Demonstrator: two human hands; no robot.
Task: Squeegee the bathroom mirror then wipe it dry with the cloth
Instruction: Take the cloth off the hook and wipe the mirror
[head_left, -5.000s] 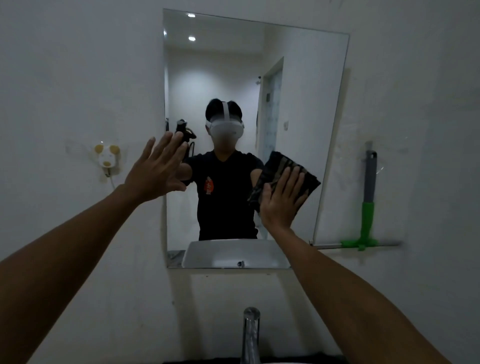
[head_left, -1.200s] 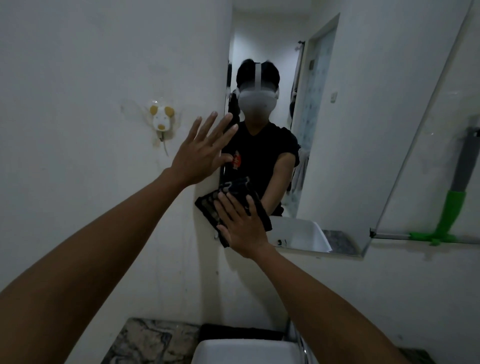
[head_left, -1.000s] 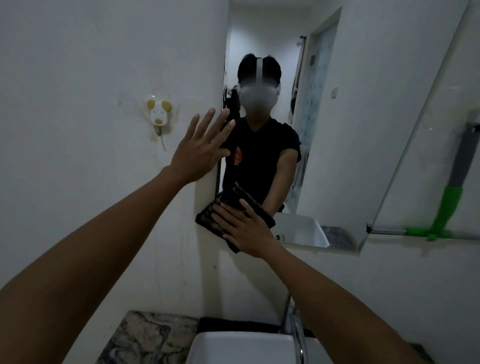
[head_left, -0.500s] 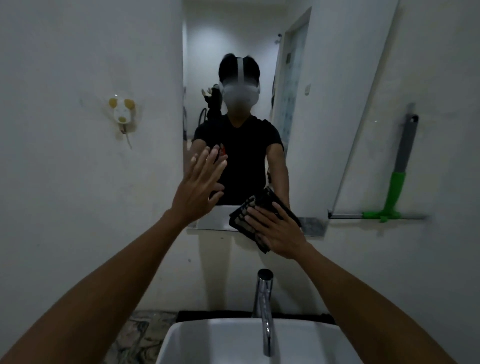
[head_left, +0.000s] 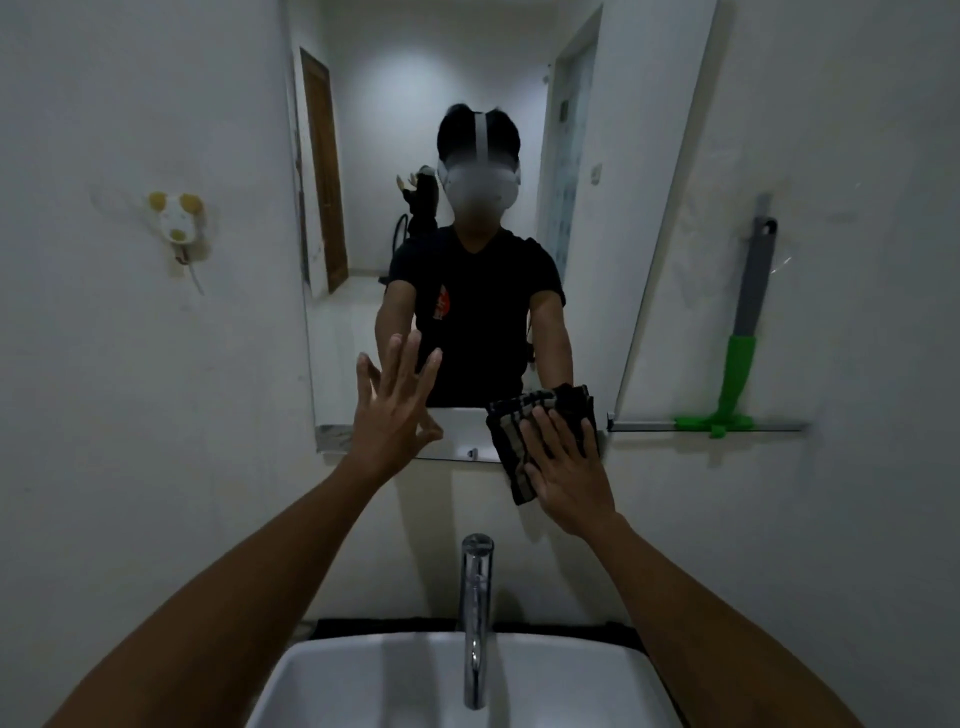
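Since half a second ago: the cloth has slid right along the mirror's bottom edge to its lower right corner; my left hand has dropped a little and my view has squared up on the mirror.
Nearest, below the mirror: white ceramic basin (head_left: 363, 680) with an upright chrome tap (head_left: 475, 618), both untouched.
Right hand (head_left: 569, 480): palm flat, fingers spread, pressing the dark striped folded cloth (head_left: 524, 423) against the mirror's lower right corner; part of the cloth hangs past the bottom edge onto the wall.
Left hand (head_left: 392, 410): open, fingers spread, holding nothing, in front of the mirror's lower left part; I cannot tell whether it touches the glass.
Frameless rectangular wall mirror (head_left: 597, 182): no streaks or drops that I can make out in this dim light.
Right of the mirror: green and grey long-handled squeegee (head_left: 740, 358) hanging on the wall, blade level with the mirror's bottom edge, well apart from both hands.
Left of the mirror: small white and yellow animal-shaped wall hook (head_left: 176, 221).
Progress, my judgement: squeegee pass finished and the tool put away; drying is at the last corner, so little is left beyond lifting off and checking the glass.
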